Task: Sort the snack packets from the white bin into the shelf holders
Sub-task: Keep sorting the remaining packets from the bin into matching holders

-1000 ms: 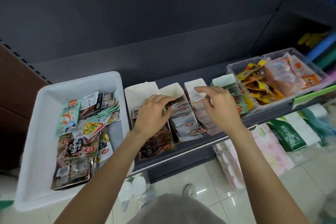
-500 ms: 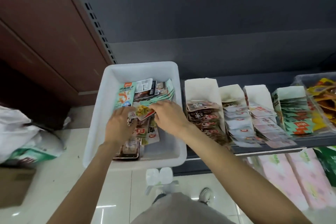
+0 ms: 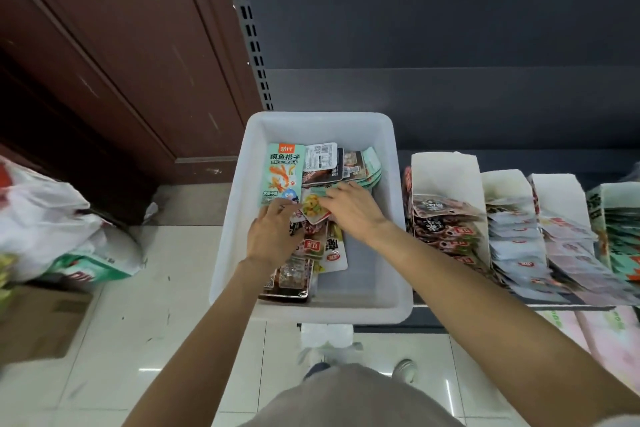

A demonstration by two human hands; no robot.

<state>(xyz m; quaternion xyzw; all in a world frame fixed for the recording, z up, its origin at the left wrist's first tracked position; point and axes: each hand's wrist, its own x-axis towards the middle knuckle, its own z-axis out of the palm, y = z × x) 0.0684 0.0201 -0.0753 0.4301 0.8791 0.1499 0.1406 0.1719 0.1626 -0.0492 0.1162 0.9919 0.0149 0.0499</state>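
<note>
**Both hands inside the white bin, on the snack packets**

At the far left, white plastic bags point(image 3: 45, 218) lie on the tiled floor point(image 3: 166, 305), next to a brown cardboard box point(image 3: 38, 322). Behind them stands a dark red wooden panel point(image 3: 114, 55).

In the middle sits the white bin point(image 3: 228, 218). Loose snack packets fill its left half; a mint green packet point(image 3: 283, 175) lies flat at the back. The left hand point(image 3: 273, 236) rests palm down on the packets, fingers bent a little; I cannot tell if it holds one. Just beside it, the right hand point(image 3: 353, 210) lies flat with nearly straight fingers over the pile, touching a small packet with yellow print point(image 3: 311, 209). If this hand pinches something is not visible.

To the right of the bin, white paper shelf holders point(image 3: 446, 177) stand side by side on the dark shelf point(image 3: 519, 159), each with a row of overlapped packets: dark ones point(image 3: 446, 225), then pale grey ones point(image 3: 516, 246), then pinkish ones point(image 3: 568, 246), then green ones point(image 3: 620, 229) at the edge.
</note>
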